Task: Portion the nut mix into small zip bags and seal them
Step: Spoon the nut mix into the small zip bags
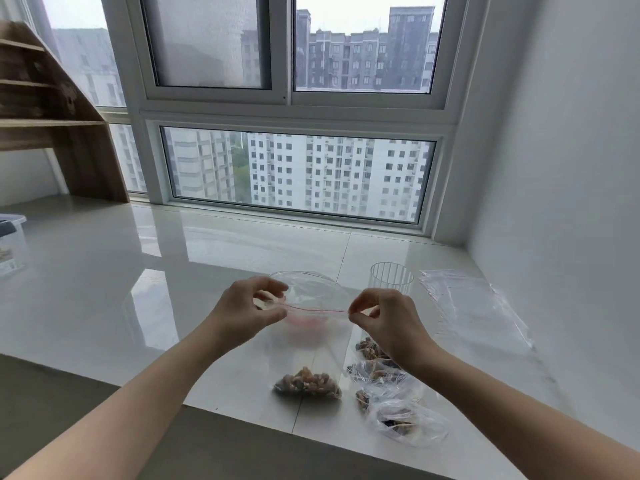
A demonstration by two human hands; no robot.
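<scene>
I hold a clear zip bag (pixel 320 355) upright above the white sill, with nut mix (pixel 309 383) heaped at its bottom. My left hand (pixel 247 311) pinches the left end of its red zip line, and my right hand (pixel 384 318) pinches the right end. The zip line is stretched straight between them. Behind the bag stands a clear bowl (pixel 311 285) with a pinkish base. Several filled bags of nuts (pixel 388 393) lie on the sill under my right wrist.
A ribbed clear glass cup (pixel 391 280) stands right of the bowl. A stack of empty zip bags (pixel 474 306) lies near the right wall. A plastic box (pixel 12 240) sits at the far left. The sill's front edge (pixel 242 415) runs below the bags.
</scene>
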